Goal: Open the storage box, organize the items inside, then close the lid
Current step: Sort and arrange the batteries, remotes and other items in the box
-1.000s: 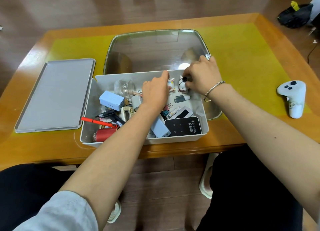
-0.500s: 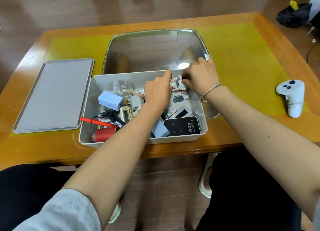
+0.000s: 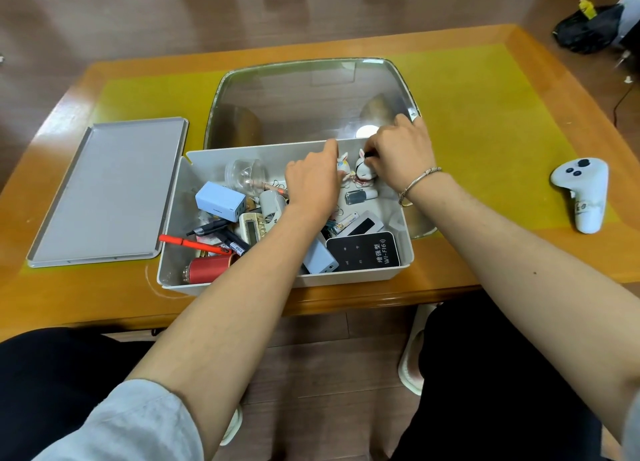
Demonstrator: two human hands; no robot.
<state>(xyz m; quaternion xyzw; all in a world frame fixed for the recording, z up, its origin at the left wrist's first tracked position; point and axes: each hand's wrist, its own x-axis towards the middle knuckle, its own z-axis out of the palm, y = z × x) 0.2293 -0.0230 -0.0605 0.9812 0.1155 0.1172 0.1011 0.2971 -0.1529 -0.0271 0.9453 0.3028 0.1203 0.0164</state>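
One open white storage box (image 3: pixel 175 197) sits at the table's near edge, its one grey lid (image 3: pixel 107 192) lying flat just to its left. Two small rabbit figurines stand side by side at the box's far wall: the left hand (image 3: pixel 313 181) rests against the left rabbit figurine (image 3: pixel 343 162), fingers curled (whether they actually pinch it I cannot tell), while the right hand (image 3: pixel 403 155) curls its fingers round the top of the right rabbit figurine (image 3: pixel 363 173). Elsewhere inside lie one blue charger (image 3: pixel 220 201), one red pen (image 3: pixel 192 244), one red cylinder (image 3: pixel 209 268) and one black Wi-Fi device (image 3: pixel 363 255). One white controller (image 3: pixel 581 192) lies well apart, on the right.
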